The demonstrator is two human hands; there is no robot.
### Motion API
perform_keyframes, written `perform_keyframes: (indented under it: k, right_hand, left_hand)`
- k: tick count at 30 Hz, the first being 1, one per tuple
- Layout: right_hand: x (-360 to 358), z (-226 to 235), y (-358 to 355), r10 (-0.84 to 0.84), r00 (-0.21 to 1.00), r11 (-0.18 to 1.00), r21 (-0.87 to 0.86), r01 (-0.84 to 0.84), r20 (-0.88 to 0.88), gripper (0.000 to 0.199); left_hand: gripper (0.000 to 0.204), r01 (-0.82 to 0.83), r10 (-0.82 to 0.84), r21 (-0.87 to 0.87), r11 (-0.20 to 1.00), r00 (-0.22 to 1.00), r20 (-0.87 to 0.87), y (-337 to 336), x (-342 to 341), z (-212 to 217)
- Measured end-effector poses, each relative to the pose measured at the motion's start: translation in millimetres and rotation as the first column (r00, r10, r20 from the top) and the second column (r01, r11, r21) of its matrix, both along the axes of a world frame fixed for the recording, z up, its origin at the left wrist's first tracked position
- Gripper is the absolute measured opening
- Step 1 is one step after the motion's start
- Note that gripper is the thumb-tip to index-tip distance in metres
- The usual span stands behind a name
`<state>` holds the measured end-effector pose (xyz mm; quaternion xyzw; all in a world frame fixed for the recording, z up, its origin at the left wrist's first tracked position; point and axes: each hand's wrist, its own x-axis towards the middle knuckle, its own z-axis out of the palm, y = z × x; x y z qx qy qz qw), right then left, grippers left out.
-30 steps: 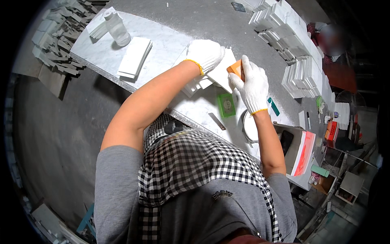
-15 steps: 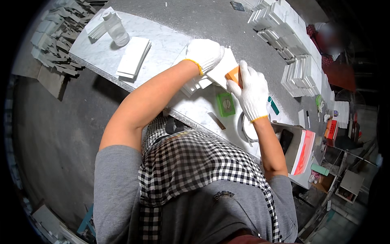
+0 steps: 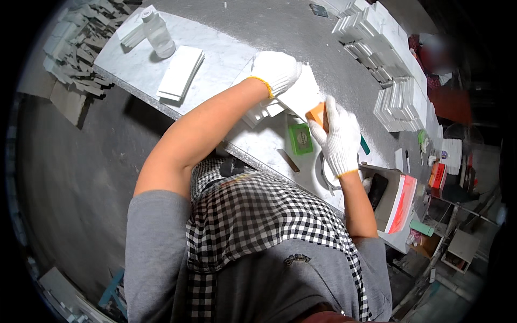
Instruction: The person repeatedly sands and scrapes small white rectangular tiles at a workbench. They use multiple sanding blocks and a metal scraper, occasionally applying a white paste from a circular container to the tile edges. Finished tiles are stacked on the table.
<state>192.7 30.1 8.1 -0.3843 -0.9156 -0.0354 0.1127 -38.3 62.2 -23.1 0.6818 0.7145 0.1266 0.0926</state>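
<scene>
A white rectangular tile (image 3: 302, 92) lies tilted over some other white pieces (image 3: 262, 114) on the table. My left hand (image 3: 276, 72), in a white knitted glove, is curled down over the tile's left part; its fingertips are hidden. In my gloved right hand (image 3: 341, 132) is an orange block (image 3: 316, 114), gripped between thumb and fingers at the tile's right-hand corner. Just below that, a green box (image 3: 300, 139) rests on the table, near a narrow metal strip (image 3: 288, 160). Partly under my right wrist is a round white object (image 3: 329, 173).
The marble-like table (image 3: 215, 48) holds a clear bottle (image 3: 158, 35) and a stack of white tiles (image 3: 181, 73) at left. An open carton (image 3: 396, 202) stands at right. More tile stacks (image 3: 401, 105) line the far right, near a person (image 3: 439, 54). Scrap pieces (image 3: 75, 51) pile up far left.
My right hand has slid right and toward me with the orange block, from the tile's edge to its corner. My left hand keeps its place on the tile. The view has shifted slightly.
</scene>
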Motion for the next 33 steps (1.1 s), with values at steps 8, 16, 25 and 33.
perform_keyframes:
  k: [8,16,25,33]
  right_hand:
    - [-29.3,2.3,34.4,-0.112,0.989,0.994,-0.019,0.111,-0.101,0.052]
    - [-1.5,2.3,2.5,-0.067,0.998,0.997,-0.031,0.067,-0.012,0.068]
    - [-9.1,12.3,-8.7,-0.134,0.99,0.986,-0.093,0.138,0.046,0.067]
    - [-16.4,6.7,23.7,-0.223,0.975,0.974,-0.031,0.223,-0.017,0.061]
  left_hand:
    - [0.052,0.042,-0.041,0.019,0.999,0.999,-0.026,0.1,-3.8,-1.8]
    - [0.053,0.025,-0.025,0.008,1.0,1.0,0.012,-1.0,-0.5,0.7]
    - [0.051,0.01,-0.009,0.065,0.998,1.0,-0.011,3.8,-4.6,-14.9]
    - [0.05,0.012,-0.012,0.019,1.0,1.0,-0.009,-1.3,-1.4,1.2]
